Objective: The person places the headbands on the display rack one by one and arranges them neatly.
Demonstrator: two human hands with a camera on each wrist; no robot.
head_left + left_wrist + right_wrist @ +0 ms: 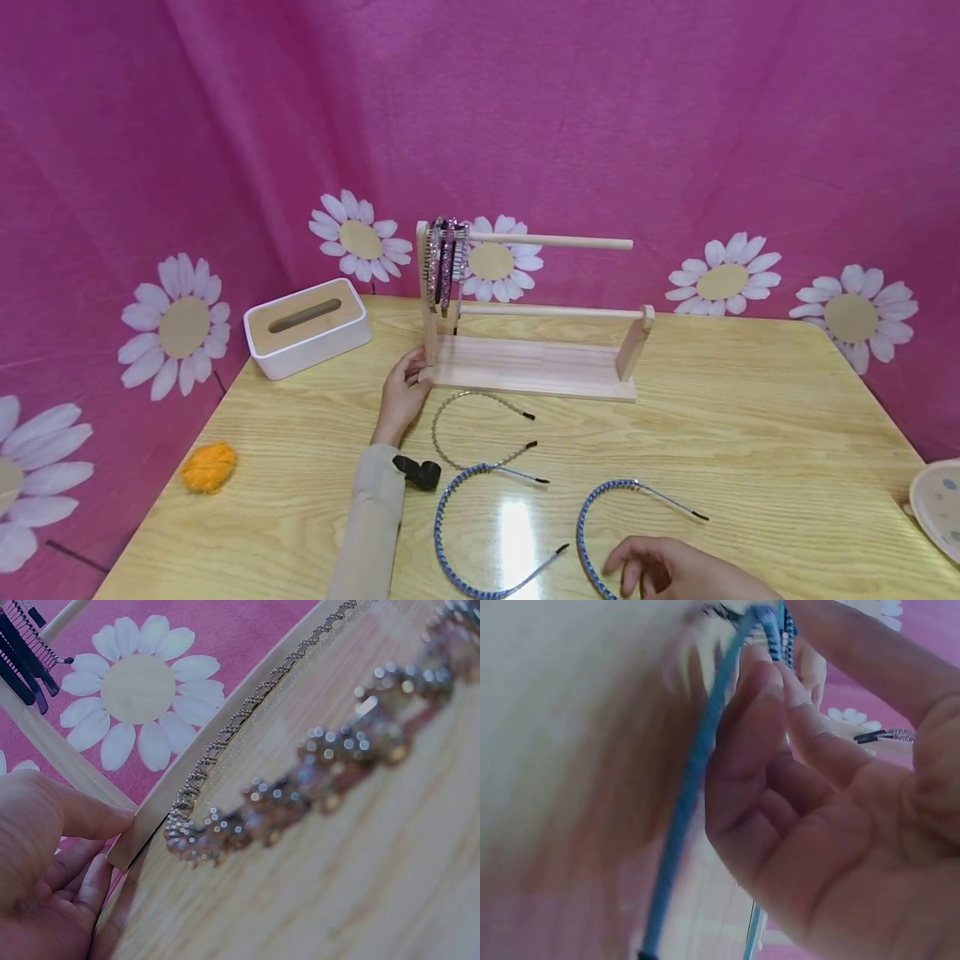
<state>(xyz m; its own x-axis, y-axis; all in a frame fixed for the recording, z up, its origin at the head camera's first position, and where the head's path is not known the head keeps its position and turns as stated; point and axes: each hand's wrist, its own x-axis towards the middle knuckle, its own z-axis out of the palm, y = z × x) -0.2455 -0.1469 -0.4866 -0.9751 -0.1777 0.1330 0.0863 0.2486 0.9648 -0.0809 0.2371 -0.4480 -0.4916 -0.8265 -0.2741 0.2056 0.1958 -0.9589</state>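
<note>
My left hand [401,398] grips the left end of the wooden rack's base [525,367]; in the left wrist view the thumb lies on its corner, other fingers beyond. Beside it lies a beaded headband [247,829]. Several glittery headbands [448,267] hang at the left of the rack's upper rod [555,241]. My right hand [675,571] is at the right blue wrapped headband [581,525], fingers loosely bent. In the right wrist view its blue arm [694,761] runs beside the fingers, thumb apart. Another blue headband [441,533] lies to its left.
A white tissue box [307,354] with a wooden lid stands at the back left. An orange fluffy ball [210,467] is near the table's left edge. At the far right a spotted round item [937,500] shows partly. A pink flowered cloth [570,108] hangs behind.
</note>
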